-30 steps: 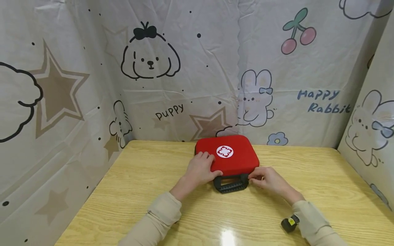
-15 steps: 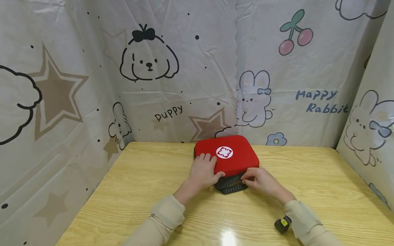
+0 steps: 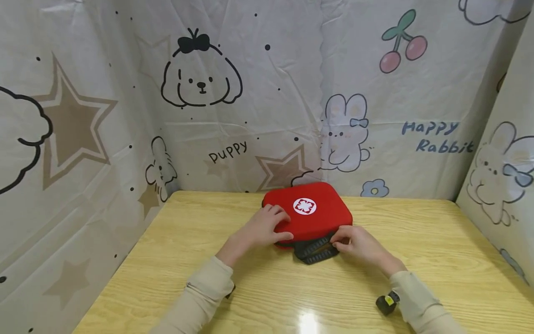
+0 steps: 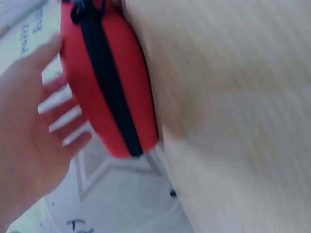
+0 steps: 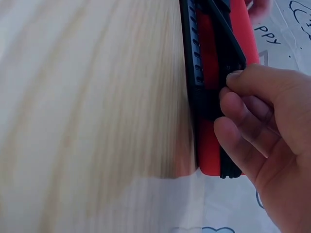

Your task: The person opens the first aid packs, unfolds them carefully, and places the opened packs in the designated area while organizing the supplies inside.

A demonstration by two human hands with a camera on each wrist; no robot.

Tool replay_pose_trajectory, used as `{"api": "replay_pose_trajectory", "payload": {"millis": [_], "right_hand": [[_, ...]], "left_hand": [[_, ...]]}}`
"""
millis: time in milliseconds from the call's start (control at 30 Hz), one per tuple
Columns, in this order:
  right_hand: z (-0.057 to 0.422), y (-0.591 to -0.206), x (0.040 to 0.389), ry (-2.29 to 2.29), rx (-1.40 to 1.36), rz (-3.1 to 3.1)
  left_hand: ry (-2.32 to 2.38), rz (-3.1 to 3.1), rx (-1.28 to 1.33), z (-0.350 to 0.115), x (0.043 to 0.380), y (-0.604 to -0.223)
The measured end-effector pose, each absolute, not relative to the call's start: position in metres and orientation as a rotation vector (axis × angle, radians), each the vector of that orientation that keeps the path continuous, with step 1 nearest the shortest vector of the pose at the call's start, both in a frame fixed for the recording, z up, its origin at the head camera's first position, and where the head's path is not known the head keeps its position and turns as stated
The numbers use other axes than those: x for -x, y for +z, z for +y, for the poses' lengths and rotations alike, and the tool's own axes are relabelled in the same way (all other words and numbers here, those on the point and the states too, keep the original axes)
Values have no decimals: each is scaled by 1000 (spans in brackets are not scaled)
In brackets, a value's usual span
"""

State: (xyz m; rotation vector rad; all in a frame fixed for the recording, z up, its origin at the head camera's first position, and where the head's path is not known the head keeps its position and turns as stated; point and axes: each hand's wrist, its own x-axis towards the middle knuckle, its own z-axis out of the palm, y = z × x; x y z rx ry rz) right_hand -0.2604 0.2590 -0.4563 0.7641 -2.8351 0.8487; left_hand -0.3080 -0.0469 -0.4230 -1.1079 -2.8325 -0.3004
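A red first-aid case with a white round emblem lies on the table, its black handles towards me. My left hand is at the case's near left corner, fingers loosely bent and spread over the lid edge. A black zipper runs along the case's side in the left wrist view. My right hand pinches with thumb and forefinger at the zipper beside the handles, seemingly on the zipper pull, which the fingertips mostly hide. The upper handle stands lifted apart from the lower one.
The wood-grain table extends around the case. A patterned cloth hangs behind and at both sides, close to the case's far edge. A small black device is worn at the right wrist.
My right hand has shifted left from the case's near right corner to the handles, which have spread apart. The left hand first slid slightly right, then moved back left, easing off the lid.
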Motion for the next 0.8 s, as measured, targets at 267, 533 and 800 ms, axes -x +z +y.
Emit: {"api": "replay_pose_trajectory", "payload": {"millis": [267, 533, 800], "right_hand": [[265, -453, 262, 885, -781, -2840], [266, -455, 259, 888, -805, -2786], [264, -456, 255, 889, -770, -2806]], "left_hand": [[-428, -2827, 1347, -71, 315, -418], [-401, -2764, 1346, -69, 314, -420], [-304, -2773, 1292, -63, 307, -422]]}}
